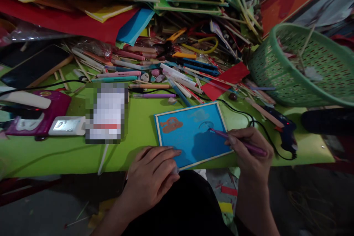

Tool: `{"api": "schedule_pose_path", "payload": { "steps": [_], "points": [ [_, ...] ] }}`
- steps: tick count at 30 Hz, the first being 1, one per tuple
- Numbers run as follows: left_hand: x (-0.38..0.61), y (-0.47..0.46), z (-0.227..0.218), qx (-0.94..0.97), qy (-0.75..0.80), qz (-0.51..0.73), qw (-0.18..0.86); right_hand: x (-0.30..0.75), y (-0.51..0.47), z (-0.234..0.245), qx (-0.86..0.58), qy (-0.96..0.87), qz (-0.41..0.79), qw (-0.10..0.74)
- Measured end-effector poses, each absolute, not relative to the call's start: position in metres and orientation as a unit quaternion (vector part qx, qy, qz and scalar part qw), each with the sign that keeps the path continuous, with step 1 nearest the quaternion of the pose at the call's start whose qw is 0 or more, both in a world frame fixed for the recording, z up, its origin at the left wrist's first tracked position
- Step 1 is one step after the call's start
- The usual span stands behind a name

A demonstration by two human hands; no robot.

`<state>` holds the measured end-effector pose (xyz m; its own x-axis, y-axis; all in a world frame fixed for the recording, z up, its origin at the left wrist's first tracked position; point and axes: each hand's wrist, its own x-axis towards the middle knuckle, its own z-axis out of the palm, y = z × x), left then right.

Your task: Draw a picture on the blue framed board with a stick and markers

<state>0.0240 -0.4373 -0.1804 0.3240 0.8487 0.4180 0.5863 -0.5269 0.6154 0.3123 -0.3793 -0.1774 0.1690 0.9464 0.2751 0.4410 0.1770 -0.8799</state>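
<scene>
A blue board framed with thin wooden sticks (184, 136) lies slightly turned on the green table edge. It bears an orange-brown drawn shape at the left, a faint greyish patch at the top and a thin dark curved outline at the right. My left hand (155, 173) grips its near left corner, fingers laid over the top and the thumb by the front edge. Closed around a purple pen (253, 148), my right hand (250, 151) rests by the board's right side. The pen's tip touches or nearly touches the blue surface beside the curved outline.
Left of the board lie a phone with a blurred screen (109, 112) and a purple power strip (55, 107) with a white plug. Pens, sticks and stones crowd behind. At right are a green basket (276, 70) and a dark glue gun (287, 129) with its cable.
</scene>
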Motion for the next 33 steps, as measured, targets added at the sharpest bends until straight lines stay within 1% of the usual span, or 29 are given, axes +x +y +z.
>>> {"api": "schedule_pose_path", "payload": {
  "steps": [4,9,14,19,23,28,33],
  "points": [
    [0.0244,-0.4372,-0.1809,0.789,0.456,0.368,0.182,0.3138,-0.3793,-0.1762,-0.563,-0.623,0.292,0.458],
    [0.0241,-0.4366,-0.18,0.793,0.456,0.366,0.171,0.3129,-0.3798,-0.1774,-0.59,-0.589,0.246,0.493],
    [0.0238,-0.4358,-0.179,0.797,0.449,0.368,0.168,0.3131,-0.3808,-0.1763,-0.589,-0.6,0.273,0.467],
    [0.0239,-0.4373,-0.1803,0.792,0.459,0.363,0.174,0.3109,-0.3802,-0.1785,-0.597,-0.566,0.249,0.511],
    [0.0231,-0.4372,-0.1804,0.799,0.452,0.36,0.169,0.3091,-0.3789,-0.1773,-0.592,-0.571,0.257,0.507],
    [0.0229,-0.4383,-0.1828,0.793,0.458,0.364,0.172,0.311,-0.3773,-0.1744,-0.59,-0.594,0.268,0.477],
    [0.0224,-0.44,-0.1848,0.793,0.457,0.361,0.177,0.312,-0.3764,-0.1755,-0.582,-0.594,0.264,0.488]
  ]
}}
